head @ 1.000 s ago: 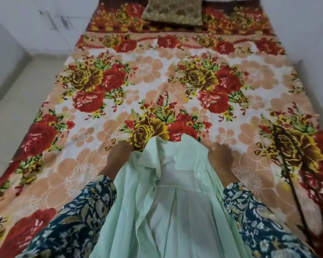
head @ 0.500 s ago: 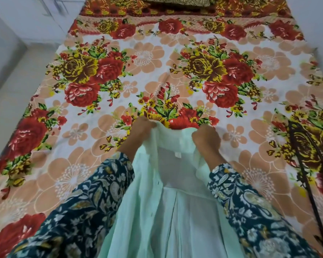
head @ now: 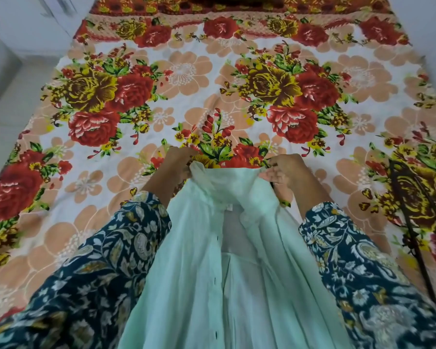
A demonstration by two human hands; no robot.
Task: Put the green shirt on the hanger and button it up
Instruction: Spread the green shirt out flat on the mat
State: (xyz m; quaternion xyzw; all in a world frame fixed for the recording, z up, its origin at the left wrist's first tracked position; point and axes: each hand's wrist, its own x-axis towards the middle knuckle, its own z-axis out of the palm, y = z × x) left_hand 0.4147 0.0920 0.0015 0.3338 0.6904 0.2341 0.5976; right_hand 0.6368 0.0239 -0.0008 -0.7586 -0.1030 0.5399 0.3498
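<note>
I hold a pale green shirt [head: 196, 273] up in front of me over the bed. Its front hangs open, with dark buttonholes down one edge and a white label inside the neck. My left hand [head: 176, 165] pinches the top edge of the shirt on the left. My right hand [head: 285, 172] grips the top edge on the right, and the fabric is stretched between them. A thin dark hanger [head: 410, 212] lies on the bed to the right, apart from the shirt and both hands.
A bed with a flowered red, yellow and peach sheet [head: 186, 71] fills the view. Pale floor [head: 18, 96] runs along its left side, with white cabinet doors [head: 48, 11] at the back left. A wall borders the right.
Both hands have shifted along the shirt's top edge and lifted it, so the neck opening is now spread wider. The view has tipped further down the bed.
</note>
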